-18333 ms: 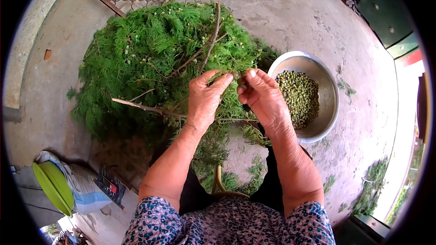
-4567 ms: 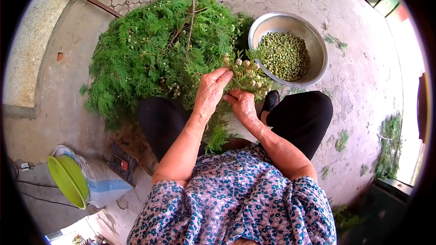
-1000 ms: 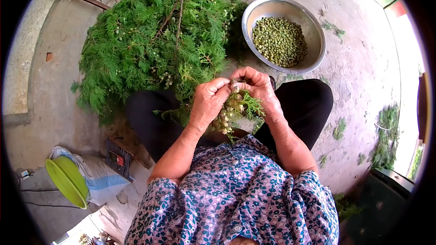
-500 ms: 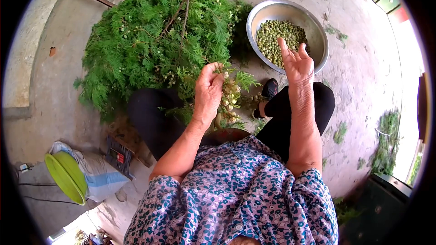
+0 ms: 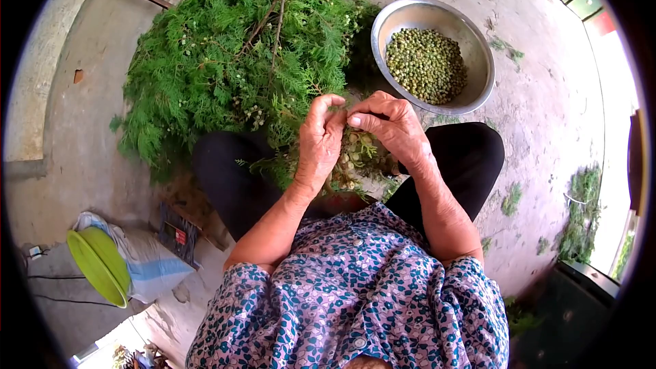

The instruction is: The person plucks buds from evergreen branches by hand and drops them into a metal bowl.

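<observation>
Clock read from the paired hands, 12 being straight ahead of the wearer. Sprig [image 5: 357, 154] is at the centre, hanging just below the fingers toward 5 o'clock, pale rounded cones clustered among flat green leaflets. Left hand [image 5: 321, 137] appears closed on its upper end; right hand [image 5: 396, 130] has thumb and forefinger brought to the same spot, but whether they grip a cone or only touch, cannot tell. Handling, by judgement: light, springy, leaves soft and bending, stem thin and a little stiffer, likely to snap if twisted hard; cones small, firm, apt to roll out of a loose pinch. Best hold: the bare stem just behind the cones with one hand, each cone by its base with fingertips of the other. Containers: metal bowl [image 5: 476, 55] on the floor between 1 and 2 o'clock, near the right hand, with a bed of loose green cones [image 5: 427, 65] lying toward its near side, bare wall showing on the far and right sides. Foliage heap [image 5: 219, 75] at 10 o'clock. Well apart at 8 o'clock, lime basin [image 5: 99, 266] tipped on edge against a white-and-blue sack [image 5: 158, 270]; sack's contents hidden.
</observation>
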The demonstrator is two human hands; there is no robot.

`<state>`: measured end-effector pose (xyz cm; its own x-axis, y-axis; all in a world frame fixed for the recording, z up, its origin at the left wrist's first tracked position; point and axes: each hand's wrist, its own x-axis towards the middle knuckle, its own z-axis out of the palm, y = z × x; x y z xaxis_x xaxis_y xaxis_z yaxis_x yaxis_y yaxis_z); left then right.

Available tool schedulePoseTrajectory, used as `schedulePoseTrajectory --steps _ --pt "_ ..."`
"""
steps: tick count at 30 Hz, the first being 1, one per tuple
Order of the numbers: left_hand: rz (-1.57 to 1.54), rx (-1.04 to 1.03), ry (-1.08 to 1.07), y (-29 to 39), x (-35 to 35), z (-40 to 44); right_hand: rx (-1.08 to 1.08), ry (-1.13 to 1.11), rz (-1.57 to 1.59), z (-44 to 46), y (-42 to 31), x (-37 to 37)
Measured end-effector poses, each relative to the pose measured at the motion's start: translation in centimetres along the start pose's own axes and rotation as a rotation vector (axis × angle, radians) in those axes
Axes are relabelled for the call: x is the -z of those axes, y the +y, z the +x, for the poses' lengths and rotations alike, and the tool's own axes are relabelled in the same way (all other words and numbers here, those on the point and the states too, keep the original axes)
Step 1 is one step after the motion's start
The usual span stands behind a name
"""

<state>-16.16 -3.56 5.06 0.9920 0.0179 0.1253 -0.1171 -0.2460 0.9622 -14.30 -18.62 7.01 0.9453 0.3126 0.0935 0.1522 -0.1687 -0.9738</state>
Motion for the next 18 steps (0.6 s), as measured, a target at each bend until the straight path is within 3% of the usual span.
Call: schedulePoseTrajectory --steps 1,6,11,13,17,18 --pt "-0.118 -0.085 -0.003 -0.3 -0.1 0.1 -0.035 0.032 0.065 -0.1 0.0 -0.1" --pt "-0.269 0.153 -0.151 0.5 1.4 -0.3 -0.107 0.118 0.203 -0.6 -0.1 -0.8" --pt "-0.206 0.124 -0.245 0.9 2.3 -0.1 -0.065 0.148 0.185 -0.8 0.3 -1.1" --pt "-0.019 -0.017 -0.324 0.4 2.5 0.0 -0.108 0.184 0.213 -1.0 0.7 -1.3" --pt "-0.123 0.056 -0.278 0.5 1.8 -0.6 -0.209 0.100 0.271 -0.8 0.9 -0.9" --pt "-0.175 0.105 -0.274 0.6 1.7 -0.7 -0.327 0.063 0.532 -0.8 0.9 -0.9"
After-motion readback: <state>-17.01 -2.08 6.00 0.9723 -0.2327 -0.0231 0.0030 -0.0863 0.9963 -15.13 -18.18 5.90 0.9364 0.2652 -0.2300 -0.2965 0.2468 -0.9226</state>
